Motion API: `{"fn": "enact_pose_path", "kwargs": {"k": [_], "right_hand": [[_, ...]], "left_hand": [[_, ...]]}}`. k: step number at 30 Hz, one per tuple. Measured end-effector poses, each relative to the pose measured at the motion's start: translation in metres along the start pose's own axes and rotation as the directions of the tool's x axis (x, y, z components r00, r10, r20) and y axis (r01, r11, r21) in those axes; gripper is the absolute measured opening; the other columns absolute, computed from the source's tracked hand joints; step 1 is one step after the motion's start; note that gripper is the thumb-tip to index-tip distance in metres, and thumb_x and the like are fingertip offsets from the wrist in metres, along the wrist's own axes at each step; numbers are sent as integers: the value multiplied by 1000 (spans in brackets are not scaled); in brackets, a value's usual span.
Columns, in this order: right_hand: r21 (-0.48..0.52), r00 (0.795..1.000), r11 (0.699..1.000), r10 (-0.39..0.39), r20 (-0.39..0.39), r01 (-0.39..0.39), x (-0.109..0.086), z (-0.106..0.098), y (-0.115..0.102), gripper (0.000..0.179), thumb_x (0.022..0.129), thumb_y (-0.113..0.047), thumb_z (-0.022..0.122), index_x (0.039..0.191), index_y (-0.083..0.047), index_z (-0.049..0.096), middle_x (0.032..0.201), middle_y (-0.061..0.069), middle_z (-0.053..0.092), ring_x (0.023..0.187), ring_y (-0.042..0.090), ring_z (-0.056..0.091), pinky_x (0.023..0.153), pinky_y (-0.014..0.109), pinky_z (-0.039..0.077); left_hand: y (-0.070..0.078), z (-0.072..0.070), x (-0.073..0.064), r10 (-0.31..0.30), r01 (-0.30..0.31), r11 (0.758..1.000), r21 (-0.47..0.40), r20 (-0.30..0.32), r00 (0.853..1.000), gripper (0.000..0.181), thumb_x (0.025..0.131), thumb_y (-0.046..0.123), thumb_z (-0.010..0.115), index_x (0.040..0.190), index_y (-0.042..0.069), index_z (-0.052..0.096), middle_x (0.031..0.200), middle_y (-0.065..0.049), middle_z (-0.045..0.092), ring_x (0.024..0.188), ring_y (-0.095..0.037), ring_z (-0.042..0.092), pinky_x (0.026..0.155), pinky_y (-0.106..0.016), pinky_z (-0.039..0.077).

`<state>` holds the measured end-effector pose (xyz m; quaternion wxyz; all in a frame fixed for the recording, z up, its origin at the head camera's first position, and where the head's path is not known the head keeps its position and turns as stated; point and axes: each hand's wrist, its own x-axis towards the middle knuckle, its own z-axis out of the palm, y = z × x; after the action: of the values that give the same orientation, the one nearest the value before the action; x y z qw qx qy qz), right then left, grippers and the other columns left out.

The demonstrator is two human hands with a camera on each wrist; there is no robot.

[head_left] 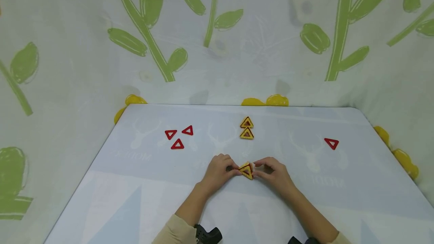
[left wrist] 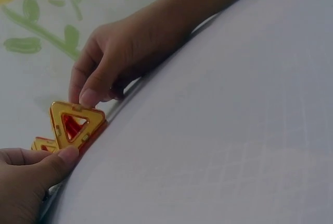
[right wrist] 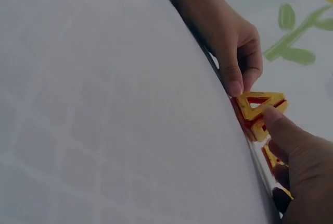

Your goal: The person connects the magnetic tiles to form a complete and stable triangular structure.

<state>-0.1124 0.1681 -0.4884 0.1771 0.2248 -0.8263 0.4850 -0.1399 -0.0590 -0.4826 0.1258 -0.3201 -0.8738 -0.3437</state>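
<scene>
While both hands meet near the middle of the white table, a yellow-and-red triangle sits between them, its yellow face toward the head camera and red showing along its edge and through its middle. The left hand pinches one corner of it between thumb and fingers, the gap between the tips narrow; in the left wrist view that thumb lies on the yellow face. The right hand pinches the opposite side, thumb and fingertips likewise drawn close on the piece, and in the right wrist view its thumb presses on the yellow face too. Whether the piece touches the table or is held just above it, I cannot tell

Farther from the person, straight beyond the held piece, two more yellow-and-red triangles lie one beyond the other, the nearer touching or nearly touching the farther. Off to the left lie three red triangles in a loose group, apart from one another, each with a hollow centre. Well over to the right lies a single red triangle, also hollow. Behind the table hangs a pale backdrop with green stems and yellow flowers
</scene>
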Motion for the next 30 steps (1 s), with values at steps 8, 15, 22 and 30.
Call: {"fn": "enact_pose_path", "kwargs": {"k": [8, 15, 22, 30], "right_hand": [[-43, 999, 999, 13, 42, -11, -1, 1, -2, 33, 66, -7, 83, 96, -8, 71, 90, 3, 69, 76, 11, 53, 68, 18, 42], [-156, 999, 987, -36, 21, 39, 0, 2, 1, 33, 62, -12, 86, 93, -8, 74, 86, -2, 69, 80, 7, 51, 68, 21, 43], [-268, 996, 961, -84, -39, 70, 7, 5, 4, 21, 63, -14, 84, 82, -9, 76, 75, -5, 67, 76, 7, 48, 65, 23, 43], [-311, 994, 946, -102, -30, 88, 12, 8, 6, 23, 65, -11, 84, 86, -7, 75, 77, -4, 66, 74, 9, 47, 65, 22, 42]], "left_hand": [[0, 1, 0, 40, -40, 999, 17, -21, 999, 18, 72, 29, 79, 80, 17, 70, 76, 7, 61, 73, -9, 52, 69, -23, 40], [2, 2, 1, 57, -55, 997, 56, -30, 998, 20, 72, 30, 79, 83, 16, 71, 77, 6, 62, 73, -10, 53, 69, -25, 40], [5, 5, 4, -29, 36, 993, 112, -67, 997, 20, 73, 35, 78, 82, 19, 71, 77, 8, 62, 73, -10, 54, 74, -30, 37], [7, 6, 8, -117, 124, 986, 109, -73, 990, 20, 73, 34, 78, 84, 18, 73, 77, 7, 62, 72, -11, 55, 75, -33, 36]]}}
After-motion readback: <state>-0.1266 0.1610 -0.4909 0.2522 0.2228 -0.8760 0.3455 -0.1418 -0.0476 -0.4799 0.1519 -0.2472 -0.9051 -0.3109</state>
